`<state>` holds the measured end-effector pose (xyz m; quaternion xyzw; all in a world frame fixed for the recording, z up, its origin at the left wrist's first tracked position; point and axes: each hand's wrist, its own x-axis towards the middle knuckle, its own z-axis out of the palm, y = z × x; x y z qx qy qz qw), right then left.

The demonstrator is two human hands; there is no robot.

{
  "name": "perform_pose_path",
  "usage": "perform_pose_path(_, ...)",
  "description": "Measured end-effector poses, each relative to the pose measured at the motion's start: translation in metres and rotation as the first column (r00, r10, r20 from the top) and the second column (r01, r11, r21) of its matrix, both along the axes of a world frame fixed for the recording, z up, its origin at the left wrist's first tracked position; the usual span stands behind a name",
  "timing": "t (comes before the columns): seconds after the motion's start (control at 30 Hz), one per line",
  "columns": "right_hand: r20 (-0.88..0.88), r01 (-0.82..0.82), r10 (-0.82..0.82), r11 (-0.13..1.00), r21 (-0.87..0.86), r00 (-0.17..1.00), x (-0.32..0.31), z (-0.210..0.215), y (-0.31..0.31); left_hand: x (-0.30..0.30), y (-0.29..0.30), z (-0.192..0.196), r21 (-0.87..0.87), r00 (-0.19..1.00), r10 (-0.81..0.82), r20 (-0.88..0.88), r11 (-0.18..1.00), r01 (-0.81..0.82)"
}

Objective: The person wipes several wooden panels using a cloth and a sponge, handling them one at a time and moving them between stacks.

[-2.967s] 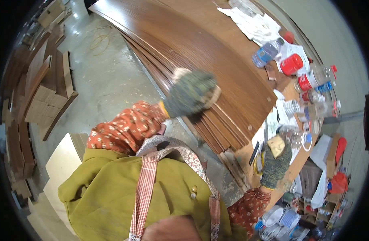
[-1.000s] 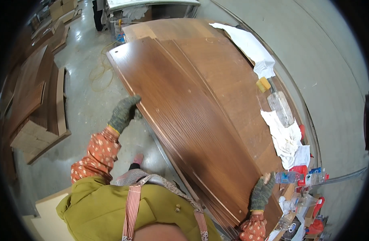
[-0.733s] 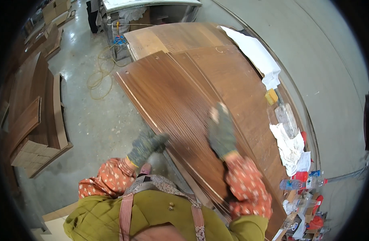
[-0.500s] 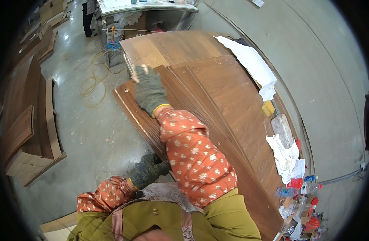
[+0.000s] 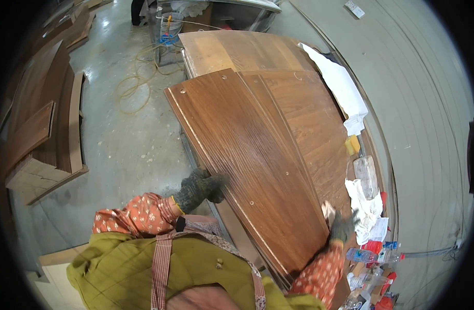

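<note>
A long brown wood-grain panel [image 5: 247,155] with small round holes lies slantwise on top of other boards in front of me. My left hand [image 5: 198,191], in a dark grey knitted glove, is closed on the panel's left edge, its fingertips blurred over the top face. At the panel's near right edge is my right hand [image 5: 342,226], gloved too and smeared by motion. A pale patch shows at its fingers; whether that is bare fingertips or a held thing I cannot make out.
Under the panel lies a wide brown board [image 5: 304,113]. Along its right side are a white sheet [image 5: 345,93], a yellow sponge [image 5: 352,145], a wrapped block [image 5: 366,175], a white cloth [image 5: 362,204] and plastic bottles [image 5: 362,255]. Stacked panels [image 5: 46,134] stand at left; a hose [image 5: 136,85] lies on the floor.
My right hand has swept from the panel's far left corner back to its near right edge, uncovering the top face. My left hand stays at the left edge. The view has shifted slightly.
</note>
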<state>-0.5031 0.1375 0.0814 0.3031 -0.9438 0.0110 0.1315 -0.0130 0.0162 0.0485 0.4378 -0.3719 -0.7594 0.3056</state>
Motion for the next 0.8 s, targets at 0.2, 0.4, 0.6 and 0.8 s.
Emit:
perform_pose_path(0.2,0.191,-0.514,0.517,0.855,-0.068,0.834,0.083,0.011,0.092,-0.001,0.011,0.005,-0.223,0.994,0.09,0.065,0.972,-0.074)
perform_pose_path(0.4,0.296,-0.854,0.81,0.519,0.039,0.506,0.202,0.094,0.115,0.007,0.033,0.008,-0.691,0.871,0.445,0.206,0.696,-0.193)
perform_pose_path(0.6,0.196,-0.623,0.591,0.744,0.241,0.782,0.214,0.088,0.17,0.024,0.039,0.05,-0.606,0.807,0.568,0.159,0.702,-0.375)
perform_pose_path(0.8,0.155,-0.698,0.681,0.696,0.169,0.716,0.228,0.076,0.16,0.059,0.007,0.017,-0.863,0.459,0.793,0.401,0.158,0.48)
